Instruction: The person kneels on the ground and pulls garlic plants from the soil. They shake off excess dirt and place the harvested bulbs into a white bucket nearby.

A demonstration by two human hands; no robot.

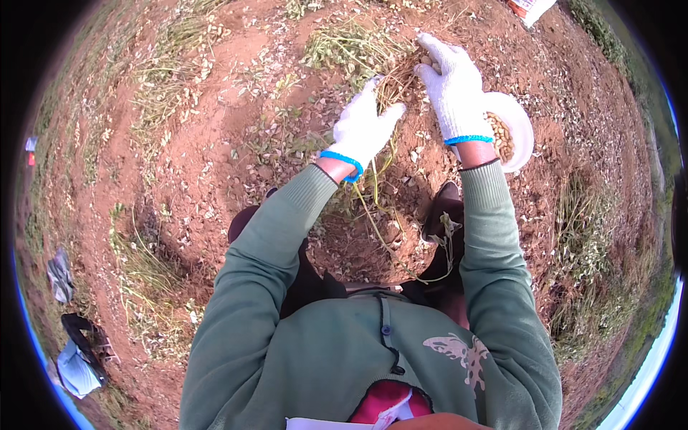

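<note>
My left hand (363, 123), in a white knit glove with a blue cuff, grips an uprooted peanut plant. Its brown roots (398, 80) stick out between thumb and fingers, and its yellow-green stems (371, 207) trail down toward my lap. At the far side of the roots, my right hand (454, 86), gloved alike, has its thumb and fingers curled around a few peanut pods (428, 60); the palm side is hidden. Just beyond my right wrist stands a white bowl (524, 131), partly covered by the hand, with peanut pods (501, 137) inside.
A heap of pulled plants (352, 51) lies ahead of my hands. More plants lie in rows at left (166, 80) and right (583, 236). Dry leaves litter the reddish soil (226, 115). A printed white sack (532, 9) is at top right. At far left appears a person in light blue (78, 368).
</note>
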